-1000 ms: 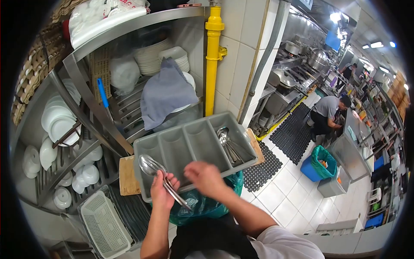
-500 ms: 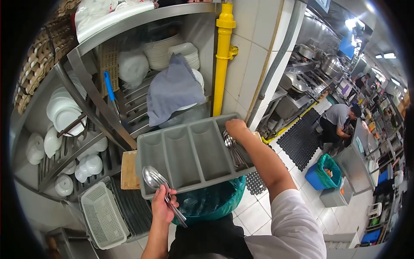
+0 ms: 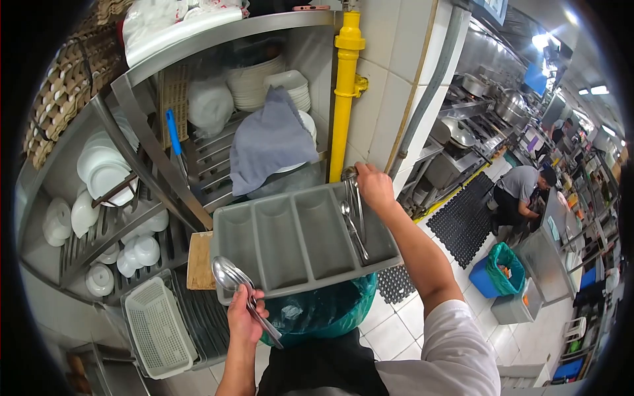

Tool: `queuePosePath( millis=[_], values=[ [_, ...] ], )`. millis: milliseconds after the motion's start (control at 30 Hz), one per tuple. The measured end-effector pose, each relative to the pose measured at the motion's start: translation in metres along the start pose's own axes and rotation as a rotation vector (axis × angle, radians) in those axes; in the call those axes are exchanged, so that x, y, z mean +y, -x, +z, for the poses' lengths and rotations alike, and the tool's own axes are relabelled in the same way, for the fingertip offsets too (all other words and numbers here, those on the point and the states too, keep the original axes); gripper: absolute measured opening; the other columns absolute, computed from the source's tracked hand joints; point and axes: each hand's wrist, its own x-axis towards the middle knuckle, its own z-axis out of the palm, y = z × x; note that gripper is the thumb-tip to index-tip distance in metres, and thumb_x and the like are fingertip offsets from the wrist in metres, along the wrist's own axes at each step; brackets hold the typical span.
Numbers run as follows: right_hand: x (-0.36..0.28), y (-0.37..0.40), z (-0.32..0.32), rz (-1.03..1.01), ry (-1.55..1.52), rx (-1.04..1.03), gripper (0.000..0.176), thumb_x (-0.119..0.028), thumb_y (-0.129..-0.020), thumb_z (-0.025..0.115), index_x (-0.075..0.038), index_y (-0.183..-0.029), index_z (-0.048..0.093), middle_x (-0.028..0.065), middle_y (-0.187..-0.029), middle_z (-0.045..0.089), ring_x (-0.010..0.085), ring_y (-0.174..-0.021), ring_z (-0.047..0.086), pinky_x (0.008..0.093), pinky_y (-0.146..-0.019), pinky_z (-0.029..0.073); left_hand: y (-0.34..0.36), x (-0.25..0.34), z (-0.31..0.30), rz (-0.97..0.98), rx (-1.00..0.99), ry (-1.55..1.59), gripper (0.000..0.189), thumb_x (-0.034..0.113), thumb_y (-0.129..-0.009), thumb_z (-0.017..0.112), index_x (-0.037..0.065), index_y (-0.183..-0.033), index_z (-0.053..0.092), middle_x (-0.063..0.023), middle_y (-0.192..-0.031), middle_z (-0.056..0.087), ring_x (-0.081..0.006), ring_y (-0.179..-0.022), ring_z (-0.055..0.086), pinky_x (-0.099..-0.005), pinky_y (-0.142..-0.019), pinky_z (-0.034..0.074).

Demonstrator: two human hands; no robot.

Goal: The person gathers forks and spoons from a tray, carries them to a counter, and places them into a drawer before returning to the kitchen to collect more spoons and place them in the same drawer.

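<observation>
A grey cutlery tray [image 3: 281, 237] with several long compartments lies in front of me, over a bin lined with a green bag [image 3: 323, 310]. Near its front left corner, my left hand [image 3: 246, 317] is closed around a bundle of large spoons [image 3: 228, 274], bowls pointing up and away. My right hand [image 3: 375, 188] pinches a few smaller spoons [image 3: 350, 174] by their bowl ends, above the back of the rightmost compartment. Their handles hang down into it. In that same compartment rests a loose spoon [image 3: 356, 231]. The other compartments hold nothing.
Behind the tray, a metal rack holds stacked plates [image 3: 254, 86] and a grey cloth [image 3: 271, 142]. White bowls [image 3: 139, 254] and a plastic basket [image 3: 158, 323] are at left. A yellow pipe [image 3: 343, 99] runs up the wall. A person [image 3: 518, 188] crouches farther right.
My right hand has risen from inside the rightmost compartment toward its back edge, lifting several small spoons. Fewer spoons lie in the compartment. My left hand keeps its bundle almost in place.
</observation>
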Motion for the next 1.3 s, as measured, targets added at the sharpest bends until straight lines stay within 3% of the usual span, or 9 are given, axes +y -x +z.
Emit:
queuePosePath(
  millis=[300,633,733,833,1133,1167,1200,1267,1300],
  values=[
    [-0.004,-0.012,-0.016,0.019,-0.132,0.162,0.025,-0.009,-0.08,0.057,-0.009,-0.105,0.058,0.0149,-0.084,0.06,0.0366,-0.074,0.06,0.0449,-0.065,0.049,-0.006,-0.009,0.004,-0.034,0.007,-0.021,0.021,0.032,-0.095,0.051,0.012,-0.089,0.053,-0.0059,-0.078,0.062,-0.0147,-0.056,0.055,-0.0295,-0.049,0.045],
    [-0.001,0.006,0.029,-0.069,-0.393,-0.117,0.021,-0.004,-0.079,0.054,-0.006,-0.098,0.064,0.0191,-0.088,0.062,0.0394,-0.079,0.06,0.0439,-0.072,0.05,-0.003,-0.011,0.002,-0.011,0.01,-0.01,0.02,0.031,-0.095,0.05,0.013,-0.09,0.054,-0.0063,-0.078,0.063,-0.015,-0.055,0.056,-0.0298,-0.048,0.044],
    [-0.006,0.018,0.049,0.034,-0.595,-0.086,0.02,-0.003,-0.08,0.056,-0.004,-0.097,0.064,0.0168,-0.079,0.062,0.0327,-0.07,0.063,0.0405,-0.066,0.051,0.0,-0.009,0.008,-0.027,0.038,-0.027,0.022,0.035,-0.093,0.053,0.013,-0.087,0.053,-0.0035,-0.077,0.061,-0.0126,-0.057,0.053,-0.0273,-0.048,0.043],
    [-0.013,0.029,0.049,0.525,-0.913,-0.244,0.013,-0.001,-0.084,0.049,0.001,-0.087,0.062,0.0052,-0.067,0.059,0.0118,-0.052,0.055,0.0282,-0.047,0.046,0.002,-0.011,0.007,-0.024,0.037,-0.021,0.022,0.034,-0.094,0.052,0.014,-0.087,0.053,-0.0037,-0.078,0.06,-0.013,-0.057,0.053,-0.0277,-0.049,0.043],
    [0.004,0.067,0.073,0.801,-1.038,-0.536,0.016,-0.008,-0.089,0.047,0.002,-0.088,0.06,0.0088,-0.077,0.061,0.0156,-0.062,0.057,0.0293,-0.054,0.047,-0.001,-0.018,0.004,-0.05,0.033,0.01,0.024,0.032,-0.096,0.048,0.009,-0.09,0.052,-0.0075,-0.08,0.062,-0.0135,-0.055,0.056,-0.0284,-0.048,0.046],
    [0.005,0.076,0.074,0.441,-0.802,-0.391,0.015,-0.008,-0.09,0.048,0.001,-0.094,0.059,0.0094,-0.091,0.061,0.0157,-0.076,0.058,0.0274,-0.061,0.047,-0.001,-0.017,0.005,-0.057,0.045,0.004,0.024,0.032,-0.096,0.048,0.009,-0.09,0.051,-0.0079,-0.08,0.062,-0.0136,-0.055,0.056,-0.0282,-0.047,0.046],
    [0.011,0.079,0.072,0.439,-0.804,-0.398,0.015,-0.008,-0.09,0.048,0.001,-0.094,0.059,0.0094,-0.091,0.061,0.0157,-0.076,0.058,0.0274,-0.061,0.047,-0.001,-0.017,0.005,-0.057,0.052,0.006,0.024,0.032,-0.096,0.048,0.009,-0.09,0.051,-0.0079,-0.08,0.062,-0.0136,-0.055,0.056,-0.0282,-0.047,0.046],
    [0.003,0.075,0.037,0.863,-1.406,-0.668,0.03,-0.008,-0.09,0.05,0.007,-0.115,0.052,0.0131,-0.099,0.061,0.0177,-0.088,0.058,0.0314,-0.075,0.049,-0.001,-0.018,0.004,-0.064,0.047,0.013,0.024,0.032,-0.096,0.048,0.009,-0.09,0.051,-0.008,-0.08,0.062,-0.0135,-0.055,0.056,-0.0281,-0.047,0.046],
    [0.013,0.078,0.042,0.844,-1.492,-0.747,0.028,-0.005,-0.088,0.051,0.006,-0.114,0.053,0.01,-0.093,0.062,0.0184,-0.082,0.058,0.0308,-0.071,0.049,-0.002,-0.019,0.004,-0.065,0.04,0.016,0.023,0.031,-0.096,0.048,0.009,-0.09,0.051,-0.0078,-0.08,0.062,-0.0135,-0.055,0.057,-0.0281,-0.047,0.046]
  ],
)
